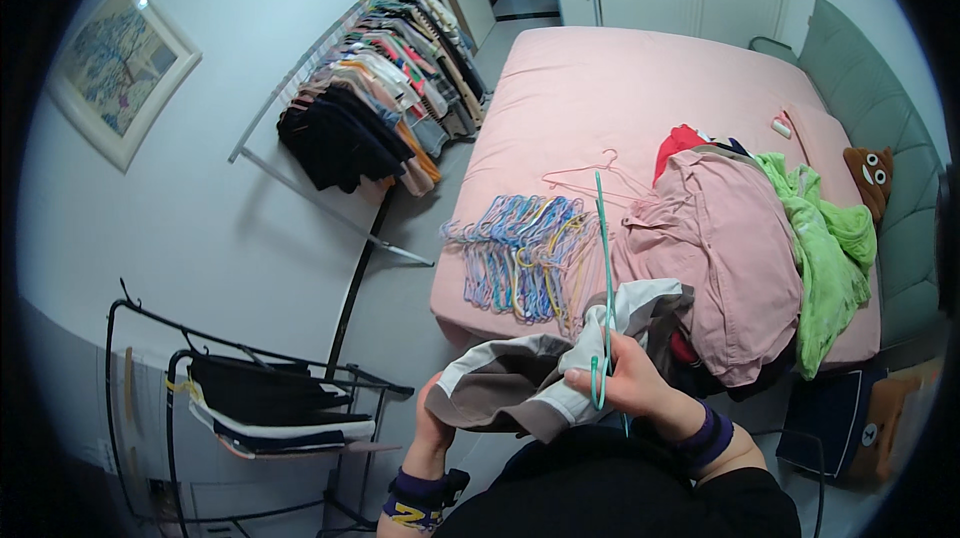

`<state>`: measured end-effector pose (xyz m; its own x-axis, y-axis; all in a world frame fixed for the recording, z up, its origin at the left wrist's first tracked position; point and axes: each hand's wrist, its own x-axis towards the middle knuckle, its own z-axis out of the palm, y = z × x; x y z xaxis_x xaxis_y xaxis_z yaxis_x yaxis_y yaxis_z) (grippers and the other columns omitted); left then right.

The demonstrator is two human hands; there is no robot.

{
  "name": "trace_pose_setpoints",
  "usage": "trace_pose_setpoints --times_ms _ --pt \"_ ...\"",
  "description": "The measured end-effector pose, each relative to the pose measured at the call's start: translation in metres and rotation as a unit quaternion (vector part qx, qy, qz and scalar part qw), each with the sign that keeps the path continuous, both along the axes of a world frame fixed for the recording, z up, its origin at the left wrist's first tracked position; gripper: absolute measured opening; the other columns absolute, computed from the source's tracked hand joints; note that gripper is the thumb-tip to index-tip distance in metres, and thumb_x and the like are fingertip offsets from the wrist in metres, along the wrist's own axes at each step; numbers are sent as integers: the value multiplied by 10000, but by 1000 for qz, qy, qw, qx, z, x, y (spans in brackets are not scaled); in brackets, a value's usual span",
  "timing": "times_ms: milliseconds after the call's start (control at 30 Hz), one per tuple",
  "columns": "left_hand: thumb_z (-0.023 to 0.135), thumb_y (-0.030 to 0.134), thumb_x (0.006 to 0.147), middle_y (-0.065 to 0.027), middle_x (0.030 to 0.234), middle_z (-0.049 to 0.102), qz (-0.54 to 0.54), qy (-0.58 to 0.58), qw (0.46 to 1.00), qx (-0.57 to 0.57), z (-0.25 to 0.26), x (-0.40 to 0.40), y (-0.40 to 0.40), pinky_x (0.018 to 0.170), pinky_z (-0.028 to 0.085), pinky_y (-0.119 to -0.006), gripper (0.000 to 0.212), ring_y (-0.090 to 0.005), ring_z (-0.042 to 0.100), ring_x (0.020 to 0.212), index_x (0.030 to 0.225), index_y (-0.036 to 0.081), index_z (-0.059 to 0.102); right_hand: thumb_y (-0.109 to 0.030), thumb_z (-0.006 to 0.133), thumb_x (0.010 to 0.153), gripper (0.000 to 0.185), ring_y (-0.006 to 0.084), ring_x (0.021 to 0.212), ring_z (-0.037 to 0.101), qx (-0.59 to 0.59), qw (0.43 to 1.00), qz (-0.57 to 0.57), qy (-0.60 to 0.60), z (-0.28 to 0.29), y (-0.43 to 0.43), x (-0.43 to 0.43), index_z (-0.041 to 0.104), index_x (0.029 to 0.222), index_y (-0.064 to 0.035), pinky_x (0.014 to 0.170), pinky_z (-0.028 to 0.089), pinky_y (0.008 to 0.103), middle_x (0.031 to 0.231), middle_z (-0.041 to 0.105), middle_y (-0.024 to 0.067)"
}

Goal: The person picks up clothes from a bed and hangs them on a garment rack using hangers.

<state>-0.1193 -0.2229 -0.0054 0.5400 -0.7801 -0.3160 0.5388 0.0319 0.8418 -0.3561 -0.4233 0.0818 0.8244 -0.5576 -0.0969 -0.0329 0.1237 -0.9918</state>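
My right hand [634, 380] grips a green hanger [604, 253], which stands nearly upright with its hook near my thumb. Some cloth of a grey-brown and white garment [517, 388] is bunched against that same hand. At the garment's other end is my left hand [436, 410], holding its edge, with the fingers mostly hidden by fabric. Just beyond, on the pink bed [637, 80], lie rows of blue, pink and yellow hangers [525, 253]. One pink hanger [592, 178] lies apart from them.
A pink garment [720, 260] and a green fleece garment [832, 238] top a clothes pile on the right. Leftward stand a full clothes rail [375, 95] and a black rack [262, 339] with folded garments. A dark blue box [825, 418] sits by the bed's near right corner.
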Motion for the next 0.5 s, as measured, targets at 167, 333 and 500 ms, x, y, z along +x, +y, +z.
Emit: trace_pose_setpoints --times_ms 167,333,500 --pt "431 249 947 -139 1069 639 133 20 991 -9 32 -4 39 880 493 -359 363 -247 624 964 1141 -19 581 -283 716 819 340 159 776 588 -56 998 12 27 -21 24 16 566 946 -5 705 477 310 848 623 90" --pt "405 228 971 -105 1169 578 208 -49 971 -105 52 0 54 941 447 -342 345 -215 555 1069 1215 14 522 -360 701 829 408 179 778 611 -56 992 95 63 -35 23 27 561 946 5 687 481 327 805 625 100" --pt "414 249 990 -95 1084 605 275 -71 950 -127 74 -10 45 890 467 -323 297 -191 581 997 1138 31 552 -322 677 870 334 81 647 531 -126 987 86 45 -66 8 22 552 948 -22 594 432 228 705 572 27"
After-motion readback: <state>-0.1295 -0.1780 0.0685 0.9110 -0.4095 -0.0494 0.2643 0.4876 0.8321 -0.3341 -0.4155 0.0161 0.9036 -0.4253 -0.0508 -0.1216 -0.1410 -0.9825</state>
